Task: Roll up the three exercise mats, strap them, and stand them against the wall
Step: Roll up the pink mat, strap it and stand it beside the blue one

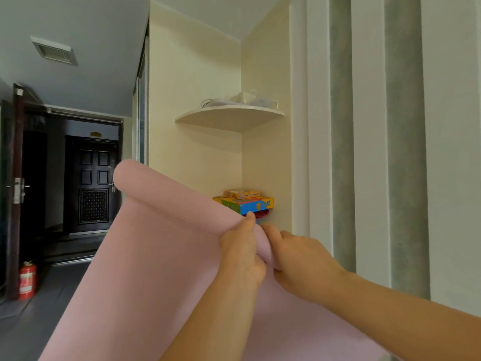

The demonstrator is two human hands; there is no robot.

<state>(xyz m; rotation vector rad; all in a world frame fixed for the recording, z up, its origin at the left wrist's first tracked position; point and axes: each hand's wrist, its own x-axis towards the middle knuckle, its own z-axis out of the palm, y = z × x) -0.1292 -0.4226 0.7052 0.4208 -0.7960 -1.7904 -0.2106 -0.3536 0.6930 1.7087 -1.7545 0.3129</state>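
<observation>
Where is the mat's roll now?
Head view, centre: the pink mat roll is raised before the corner shelf, its right end held by left hand and right hand.

The mat (156, 243) is plain pink. The boxes (244, 203) are yellow and blue with small bright pictures. The shelf (229, 117) is cream, and the corner (195, 74) behind it is pale yellow. The wall (390, 126) on the right has wide stripes going up and down, white and grey-green. The door (93, 183) is very dark brown with a pattern of squares. The extinguisher (27, 280) is red with a pale label. The floor (26, 321) is dark grey. The vent (54, 52) is grey with thin lines. The ceiling (91, 22) is pale grey.
</observation>
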